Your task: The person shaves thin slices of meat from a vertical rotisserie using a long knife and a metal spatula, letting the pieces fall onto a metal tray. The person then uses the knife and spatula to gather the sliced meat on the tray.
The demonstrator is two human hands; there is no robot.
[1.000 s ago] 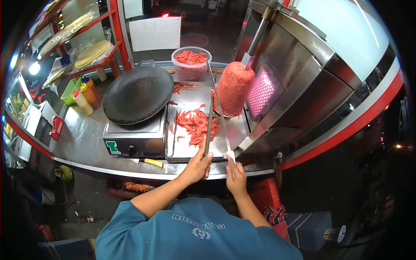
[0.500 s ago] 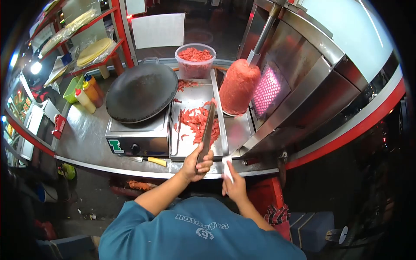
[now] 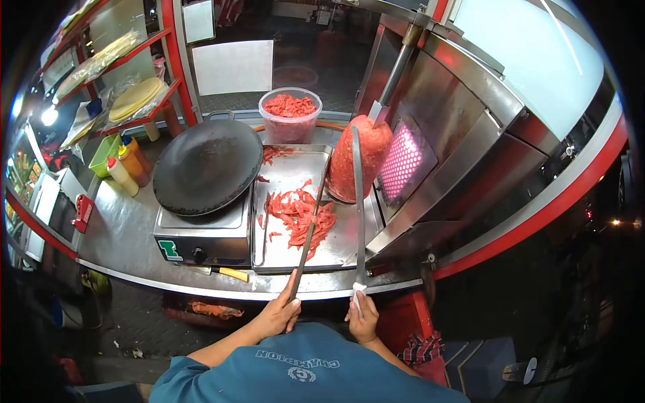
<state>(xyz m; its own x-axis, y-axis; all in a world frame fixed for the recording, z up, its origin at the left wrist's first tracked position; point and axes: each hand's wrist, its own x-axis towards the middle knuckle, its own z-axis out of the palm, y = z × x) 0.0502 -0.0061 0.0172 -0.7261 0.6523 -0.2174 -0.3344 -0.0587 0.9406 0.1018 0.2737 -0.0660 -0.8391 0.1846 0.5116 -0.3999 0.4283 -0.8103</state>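
Observation:
My left hand [image 3: 280, 313] is closed around the lower end of a long, dark metal tool [image 3: 310, 235], its thin edge facing me. The tool reaches up across the meat strips [image 3: 289, 216] in the steel tray [image 3: 285, 176]. Closed on a white handle, my right hand [image 3: 363, 320] holds a long knife [image 3: 359, 221]. The blade stands nearly upright in view, its rounded tip overlapping the cone of red meat [image 3: 341, 164] on the vertical spit [image 3: 400, 67]. Both hands are at the counter's front edge.
A glowing grill panel [image 3: 406, 160] faces the cone. Behind the tray stands a tub of meat [image 3: 291, 127]. To the left are a round black griddle [image 3: 208, 168], a yellow-handled knife [image 3: 233, 274], sauce bottles [image 3: 123, 176] and shelves with stacked flatbreads [image 3: 136, 99].
The right-hand knife now points up toward the meat cone. My left hand has drawn back toward me, and its tool has turned from its broad face to its thin edge.

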